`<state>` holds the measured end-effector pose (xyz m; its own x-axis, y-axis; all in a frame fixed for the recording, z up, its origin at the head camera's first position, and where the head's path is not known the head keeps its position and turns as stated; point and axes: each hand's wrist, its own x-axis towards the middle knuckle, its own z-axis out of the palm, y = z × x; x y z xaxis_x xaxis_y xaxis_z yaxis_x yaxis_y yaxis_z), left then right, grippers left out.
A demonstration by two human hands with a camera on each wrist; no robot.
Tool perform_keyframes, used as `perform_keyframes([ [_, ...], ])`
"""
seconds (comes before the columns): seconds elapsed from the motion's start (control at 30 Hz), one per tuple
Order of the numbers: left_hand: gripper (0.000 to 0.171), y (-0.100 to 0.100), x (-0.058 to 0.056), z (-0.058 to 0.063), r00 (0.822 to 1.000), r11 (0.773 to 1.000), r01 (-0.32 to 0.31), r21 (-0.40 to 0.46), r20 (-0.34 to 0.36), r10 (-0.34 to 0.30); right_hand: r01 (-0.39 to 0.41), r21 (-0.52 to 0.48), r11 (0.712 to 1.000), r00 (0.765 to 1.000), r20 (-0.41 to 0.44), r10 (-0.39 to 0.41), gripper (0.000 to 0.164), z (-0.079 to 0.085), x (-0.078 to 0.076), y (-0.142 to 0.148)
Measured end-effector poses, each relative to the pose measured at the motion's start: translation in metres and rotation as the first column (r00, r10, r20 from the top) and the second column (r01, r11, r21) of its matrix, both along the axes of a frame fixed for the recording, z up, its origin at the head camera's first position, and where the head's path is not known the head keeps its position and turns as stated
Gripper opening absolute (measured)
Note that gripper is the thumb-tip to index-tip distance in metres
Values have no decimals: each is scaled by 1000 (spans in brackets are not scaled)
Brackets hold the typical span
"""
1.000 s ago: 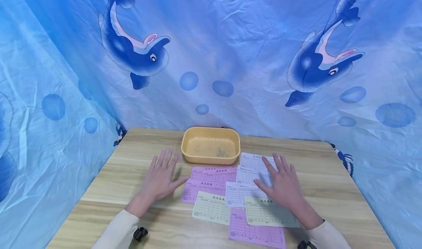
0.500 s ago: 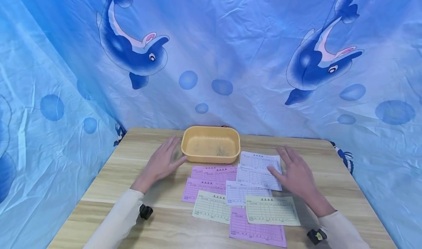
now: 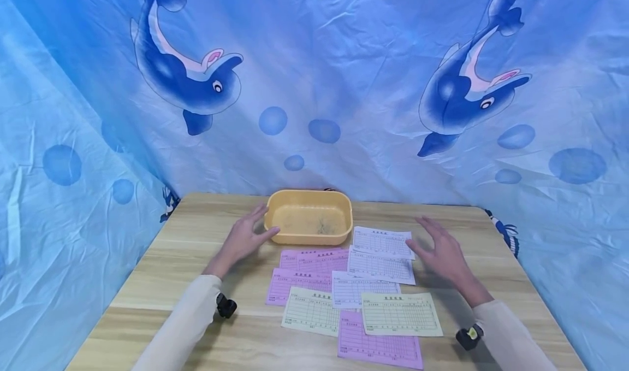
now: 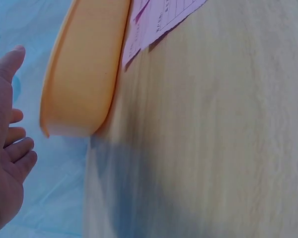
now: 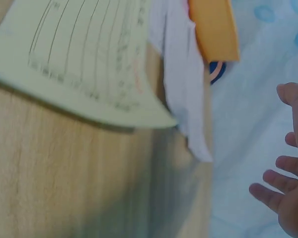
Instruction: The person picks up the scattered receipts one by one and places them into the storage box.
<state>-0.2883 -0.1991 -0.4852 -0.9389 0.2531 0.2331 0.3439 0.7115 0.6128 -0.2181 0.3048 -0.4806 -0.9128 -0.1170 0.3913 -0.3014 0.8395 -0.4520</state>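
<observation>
A yellow plastic basin (image 3: pixel 308 240) stands at the back of the wooden table. My left hand (image 3: pixel 242 241) is at its left end, fingers extended and holding nothing; the left wrist view shows a gap between hand and basin. My right hand (image 3: pixel 444 253) hovers with spread fingers just right of the white slips, holding nothing. Printed paper slips lie overlapping in front of the basin: white ones (image 3: pixel 380 264), pink ones (image 3: pixel 295 287), a green slip (image 3: pixel 309 311) and another green slip (image 3: pixel 402 314) over a pink slip (image 3: pixel 378 346).
A blue cloth (image 3: pixel 319 48) printed with dolphins hangs behind and at both sides of the wooden table (image 3: pixel 162 283). Each wrist wears a black camera, the left camera (image 3: pixel 226 305) and the right camera (image 3: pixel 469 336). Dark residue marks the basin's inside.
Both hands have turned from palms-down, flat over the table, to more sideways. The left hand has come closer to the basin; the right has drawn off the white slips. The slips stay put.
</observation>
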Motion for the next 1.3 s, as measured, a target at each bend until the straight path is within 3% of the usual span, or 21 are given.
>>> perform_keyframes([
  [0.17, 89, 3, -6, -9, 1000, 997, -1, 74, 14, 0, -19, -98, 995, 994, 104, 30, 71, -15, -17, 11],
  [0.37, 85, 5, -9, -14, 1000, 993, -6, 118, 26, 3, 25, -166, 986, 976, 219, 12, 78, -25, -31, 18],
  [0.77, 89, 3, -11, -18, 1000, 993, 23, 115, 9, -24, 119, -205, 972, 963, 261, -63, 70, -40, -43, 11],
  [1.07, 90, 2, -11, -18, 1000, 992, 18, 127, 4, -19, 205, -206, 957, 929, 349, -124, 66, -40, -45, 4],
  [1.3, 90, 2, -11, -18, 999, 989, 24, 144, 23, -27, 226, -172, 959, 919, 363, -151, 60, -45, -47, 2],
])
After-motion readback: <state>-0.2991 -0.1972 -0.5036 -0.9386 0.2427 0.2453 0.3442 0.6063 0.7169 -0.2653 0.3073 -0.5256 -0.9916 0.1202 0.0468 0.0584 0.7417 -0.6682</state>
